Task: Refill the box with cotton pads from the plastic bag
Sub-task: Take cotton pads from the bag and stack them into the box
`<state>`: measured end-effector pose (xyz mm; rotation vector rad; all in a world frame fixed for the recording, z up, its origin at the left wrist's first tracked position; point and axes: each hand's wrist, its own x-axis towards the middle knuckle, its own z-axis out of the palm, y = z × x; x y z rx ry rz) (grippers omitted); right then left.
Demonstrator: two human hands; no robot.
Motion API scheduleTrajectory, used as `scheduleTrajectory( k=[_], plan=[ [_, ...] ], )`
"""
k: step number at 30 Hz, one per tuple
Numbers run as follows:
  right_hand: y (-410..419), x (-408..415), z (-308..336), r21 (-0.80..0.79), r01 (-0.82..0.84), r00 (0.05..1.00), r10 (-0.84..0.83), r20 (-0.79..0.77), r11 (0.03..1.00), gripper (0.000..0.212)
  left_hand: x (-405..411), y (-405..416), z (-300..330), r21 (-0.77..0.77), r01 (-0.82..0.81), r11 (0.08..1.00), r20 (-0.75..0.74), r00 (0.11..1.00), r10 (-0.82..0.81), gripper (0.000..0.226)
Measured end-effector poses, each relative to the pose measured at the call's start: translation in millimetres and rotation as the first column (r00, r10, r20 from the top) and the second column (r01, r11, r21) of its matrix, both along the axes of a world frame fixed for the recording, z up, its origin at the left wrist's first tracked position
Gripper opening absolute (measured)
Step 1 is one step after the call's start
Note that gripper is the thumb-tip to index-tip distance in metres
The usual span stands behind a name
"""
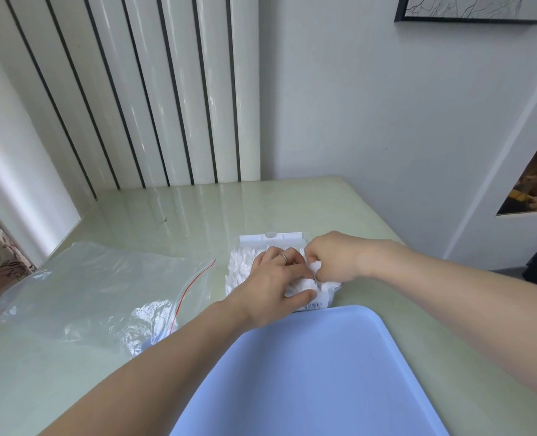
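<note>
Box (273, 239) sits mid-worktop (166, 212) w/ cotton pads (240, 262) already in. Left hand (275, 287) grip lies flat, pressing pads; right hand (331, 258) grip pinches a pad. Plastic bag (103, 291) lies near left edge, looks emptied. Tuck evenly, w/o bunching.

The box (271, 238) is a white, shallow plastic one lying flat on the table straight ahead of me, its lid open at the far side. It is heaped with white cotton pads (243, 262), packed on edge in a fluffy row along the left part and bunched up loosely at the near right corner. A barcode label shows on its near wall. The plastic bag (103, 284) lies flat and crumpled to the left of the box, clear, with a thin red zip line along its mouth facing the box.
</note>
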<state>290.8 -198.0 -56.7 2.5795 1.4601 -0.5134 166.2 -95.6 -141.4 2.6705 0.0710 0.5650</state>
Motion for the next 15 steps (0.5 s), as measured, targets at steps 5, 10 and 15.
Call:
scheduleTrajectory(
  k=[5,10,15],
  plan=[
    [-0.9,-3.3,-1.0,0.086,0.098,0.994,-0.093,-0.056,0.991,0.033,-1.5,1.1,-0.1,0.015,0.000,1.000,-0.014,1.000,0.000,0.031],
    [-18.5,-4.7,7.7,0.251,0.174,0.979,-0.140,-0.146,0.952,0.025,0.3,0.1,-0.2,0.048,-0.019,0.999,-0.023,1.000,0.020,0.035],
    [-25.8,-15.5,-9.5,0.259,0.102,0.995,-0.094,-0.040,0.960,0.015,0.6,-0.2,-0.8,0.022,-0.026,0.999,-0.023,0.999,0.027,0.035]
  ],
)
